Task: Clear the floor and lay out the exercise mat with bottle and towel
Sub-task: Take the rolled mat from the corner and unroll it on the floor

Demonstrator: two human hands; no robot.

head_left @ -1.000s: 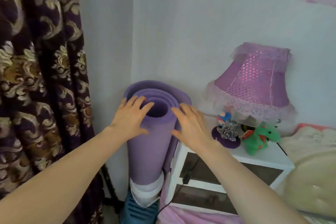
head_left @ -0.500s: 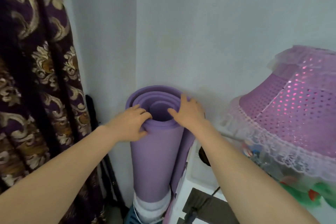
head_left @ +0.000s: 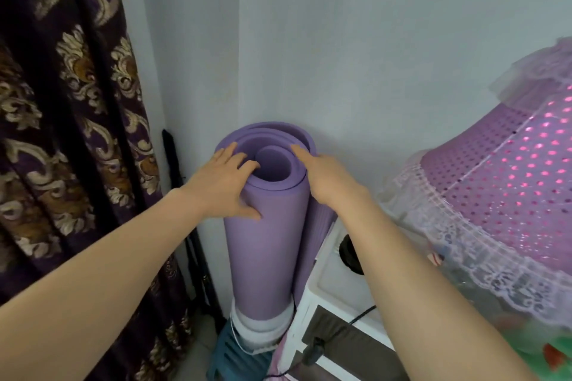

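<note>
The rolled exercise mat point(head_left: 266, 226) stands upright on end in the corner of the room, at about 12 o'clock from the person and slightly below eye line. It is wedged between the patterned curtain point(head_left: 71, 133) at 9 o'clock and the white bedside cabinet point(head_left: 328, 294) at 3 o'clock. Its foot rests on something white atop a blue item near the floor, which cannot be made out clearly. A pink lamp shade point(head_left: 507, 195) crowds the right side at 2 o'clock.

The left hand point(head_left: 223, 185) wraps the roll's upper edge from the 9 o'clock side, thumb pressed on the outer face and fingers point(head_left: 244, 165) hooked over the rim toward the hollow core. The right hand point(head_left: 328, 179) lies against the roll from the 3 o'clock side, fingers spread along the top edge; whether it truly grips or only rests there cannot be told.

The mat looks like thick foam, so it is probably light, soft and springy rather than stiff. The outer flap sits loose on the right, so the roll is likely to unwind if held only at the rim. A firmer hold would seem to be both palms around the body, lower down, pinning that free flap. Lifting straight up, then toward 6 o'clock, should keep it clear of the lamp and the black cable point(head_left: 337, 331) on the cabinet front.
</note>
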